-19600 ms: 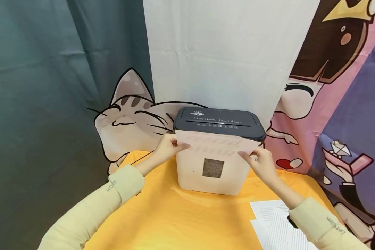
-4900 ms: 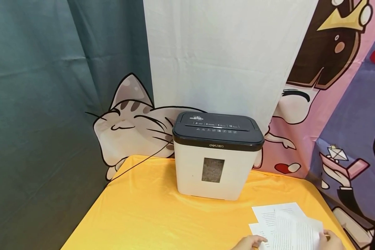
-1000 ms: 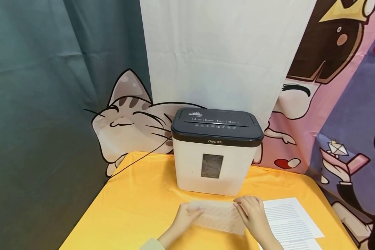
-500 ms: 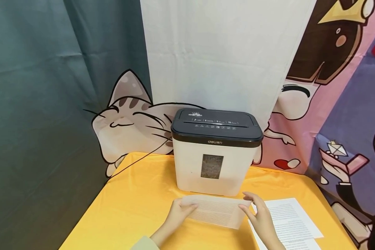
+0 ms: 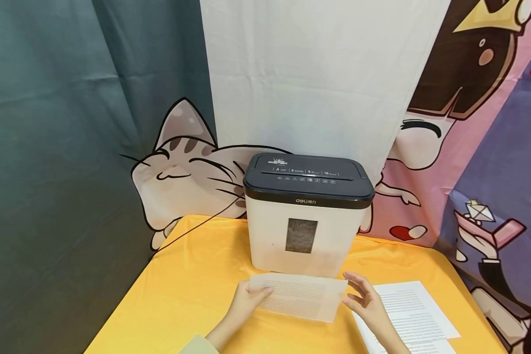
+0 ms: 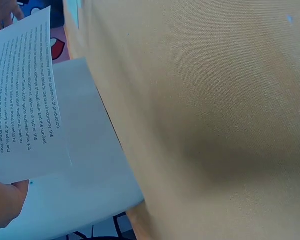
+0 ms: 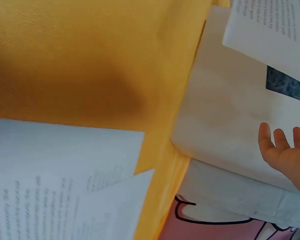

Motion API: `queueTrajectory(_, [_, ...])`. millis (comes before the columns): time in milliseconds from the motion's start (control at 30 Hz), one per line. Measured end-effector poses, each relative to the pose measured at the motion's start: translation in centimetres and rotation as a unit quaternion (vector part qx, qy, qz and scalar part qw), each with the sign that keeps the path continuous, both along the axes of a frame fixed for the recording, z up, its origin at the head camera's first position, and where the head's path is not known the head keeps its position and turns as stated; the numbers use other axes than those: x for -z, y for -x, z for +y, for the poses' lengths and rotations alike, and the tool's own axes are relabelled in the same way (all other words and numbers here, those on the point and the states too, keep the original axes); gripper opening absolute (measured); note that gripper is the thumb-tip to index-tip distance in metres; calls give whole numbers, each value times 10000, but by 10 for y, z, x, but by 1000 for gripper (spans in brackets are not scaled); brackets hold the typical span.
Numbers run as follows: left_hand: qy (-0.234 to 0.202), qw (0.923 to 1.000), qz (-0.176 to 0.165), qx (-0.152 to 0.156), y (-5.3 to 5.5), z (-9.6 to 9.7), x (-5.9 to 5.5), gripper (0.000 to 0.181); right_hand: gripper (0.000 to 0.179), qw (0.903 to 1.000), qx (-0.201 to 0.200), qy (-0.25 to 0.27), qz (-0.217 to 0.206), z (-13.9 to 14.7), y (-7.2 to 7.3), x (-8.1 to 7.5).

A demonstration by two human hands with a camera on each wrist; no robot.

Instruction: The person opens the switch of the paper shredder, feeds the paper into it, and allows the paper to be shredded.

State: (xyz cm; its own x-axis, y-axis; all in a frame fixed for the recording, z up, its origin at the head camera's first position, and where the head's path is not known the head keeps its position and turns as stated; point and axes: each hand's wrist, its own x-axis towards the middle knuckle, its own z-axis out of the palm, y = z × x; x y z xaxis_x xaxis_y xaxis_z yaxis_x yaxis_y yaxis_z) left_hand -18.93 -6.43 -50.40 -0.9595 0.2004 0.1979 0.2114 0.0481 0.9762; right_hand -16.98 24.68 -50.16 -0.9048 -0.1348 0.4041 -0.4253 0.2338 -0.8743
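A printed sheet [image 5: 298,297] is held just above the yellow-covered bench [image 5: 194,290], in front of the lower part of the shredder [image 5: 307,216]. Of the two hands, the left hand [image 5: 244,302] pinches the sheet by its left end, thumb laid over the printed face. The right hand [image 5: 369,302] is beside the sheet's right edge with its fingers spread and loosely bent; the right wrist view shows a gap between those fingers and the paper. The sheet leans, its upper edge toward the shredder and its lower edge toward the person. The shredder stands upright, white below a dark lid [image 5: 309,179], with a long slot [image 5: 307,175] across the top and a small dark window [image 5: 301,236] in front. On the bench to the right lie overlapping printed papers [image 5: 411,309], partly behind the right forearm. A thin cord [image 5: 199,225] runs across the far left of the bench. Behind are a pale curtain [image 5: 323,73] and a cartoon cat [image 5: 174,169]. A light cuff [image 5: 199,345] shows at the left wrist.
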Motion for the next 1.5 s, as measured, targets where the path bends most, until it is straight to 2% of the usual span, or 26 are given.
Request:
queueTrajectory(133, [-35,9999,9,105,1,-1,-1,23,51,9993,-272,-15,-258,-5,-1,9])
queueTrajectory(267, [-111,9998,70,167,-1,0,-2,24,50,9980,-456,231,-370,-13,-3,12])
queueTrajectory(433, [-223,9995,70,222,-3,1,-6,25,44,9943,-541,600,-692,-19,-7,10])
queueTrajectory(633, [-152,9993,198,287,-5,3,-10,23,30,9861,-916,832,-1104,-24,-9,3])
queueTrajectory(800, [50,9984,425,370,-8,3,-12,16,24,9866,-621,495,-1423,-28,-12,-2])
queueTrajectory(900, [57,9984,353,448,-12,0,-12,17,27,9866,-543,386,-1490,-30,-14,-3])
queueTrajectory(1033, [24,9985,270,475,-14,-4,-11,21,27,9867,-637,453,-1424,-32,-13,-4])
queueTrajectory(1133, [97,9984,354,432,-14,-6,-10,20,25,9862,-648,521,-1432,-32,-13,-4])
queueTrajectory(1233, [422,9977,353,386,-17,-8,-13,19,21,9878,-658,559,-1293,-33,-14,-3])
queueTrajectory(1333, [745,9957,290,468,-20,-10,-17,20,17,9899,-590,561,-1162,-34,-15,-4])
queueTrajectory(1500, [1099,9920,392,488,-21,-16,-24,22,18,9902,-525,558,-1169,-37,-17,-8])
